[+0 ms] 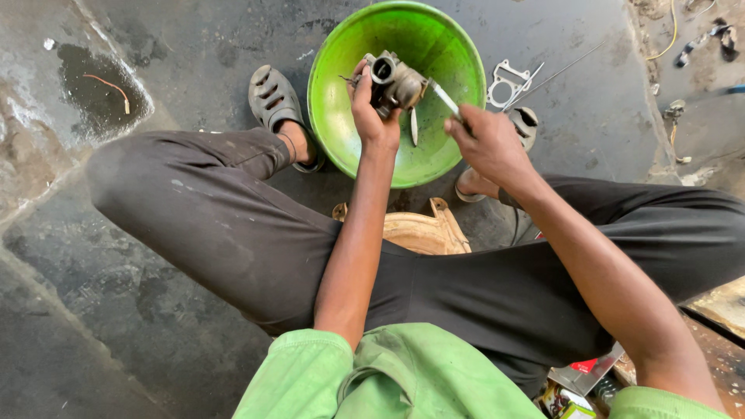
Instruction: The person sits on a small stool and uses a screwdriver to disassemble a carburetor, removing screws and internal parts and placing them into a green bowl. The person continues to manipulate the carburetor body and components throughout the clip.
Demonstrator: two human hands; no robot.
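Observation:
My left hand (372,116) grips a grey metal carburetor (394,81) and holds it up over a bright green plastic basin (341,93). My right hand (485,140) holds a thin white-handled tool (445,98), its tip against the carburetor's right side. A small pale part (414,126) lies in the basin below the carburetor. I sit low on a small wooden stool (419,229), knees apart, in dark trousers and a green shirt.
My grey sandals (273,97) rest on wet, dark concrete either side of the basin. A flat gasket (508,80) and a thin metal rod (563,70) lie right of the basin. Small bits of hardware (718,35) sit far right; packets (578,380) lie by my right hip.

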